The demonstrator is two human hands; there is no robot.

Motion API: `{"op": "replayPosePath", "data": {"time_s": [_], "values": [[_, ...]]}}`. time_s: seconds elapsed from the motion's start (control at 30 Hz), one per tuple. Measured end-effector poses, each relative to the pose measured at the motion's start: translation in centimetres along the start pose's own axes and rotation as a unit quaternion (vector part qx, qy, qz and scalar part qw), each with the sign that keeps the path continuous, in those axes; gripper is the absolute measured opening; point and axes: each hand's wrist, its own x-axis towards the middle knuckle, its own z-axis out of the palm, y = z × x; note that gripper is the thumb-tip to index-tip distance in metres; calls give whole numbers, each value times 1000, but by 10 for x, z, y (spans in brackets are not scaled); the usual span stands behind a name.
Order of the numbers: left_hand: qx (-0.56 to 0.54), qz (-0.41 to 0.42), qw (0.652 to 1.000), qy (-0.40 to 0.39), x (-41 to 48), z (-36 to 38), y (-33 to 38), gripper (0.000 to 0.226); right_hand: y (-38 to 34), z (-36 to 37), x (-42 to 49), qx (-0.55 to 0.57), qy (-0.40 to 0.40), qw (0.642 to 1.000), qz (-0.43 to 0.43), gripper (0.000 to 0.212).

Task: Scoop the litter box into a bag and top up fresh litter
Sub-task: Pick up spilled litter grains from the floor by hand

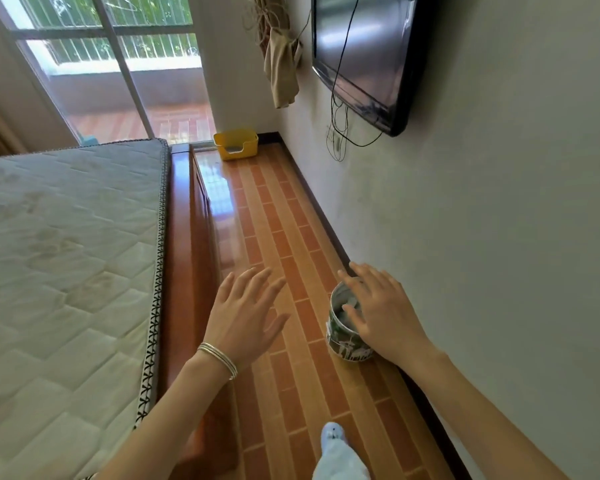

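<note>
Gripping a round tin (347, 341) by its rim, the right grip (385, 313) has its thumb hooked into the open mouth while the four fingers spread almost straight beyond it. The tin is cylindrical, with a green-and-white printed wall and something pale and grey inside. The left grip (246, 317) is open and holds nothing, palm down, fingers fanned; thin silver bangles (219, 358) ring its wrist. Below both runs a glossy floor (291, 237) of narrow orange and tan brick-shaped tiles, edged on the right by a dark skirting and a plain matt wall. At the near edge a pale blue slipper (333, 433) shows. On the left stands a polished reddish wooden bed frame (184, 237) under a quilted cream mattress (66, 254) with dark stitched piping. At the far end of the floor, in the corner by the sliding glass door (118, 64), sits the yellow litter box (236, 145), a rectangular plastic tub with a notch cut in its near wall. A glossy black television (364, 53) hangs on the right wall, thin cables (340, 133) dangling beneath it.
</note>
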Motion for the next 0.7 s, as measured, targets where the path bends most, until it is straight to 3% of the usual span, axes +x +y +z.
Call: {"op": "replayPosePath", "data": {"time_s": [0.4, 0.7], "values": [[11, -73, 997, -8, 152, 45, -35, 58, 82, 26, 163, 11, -64, 994, -86, 54], [12, -127, 992, 9, 231, 56, -75, 57, 105, 24, 280, 0, -46, 991, -129, 54]]}}
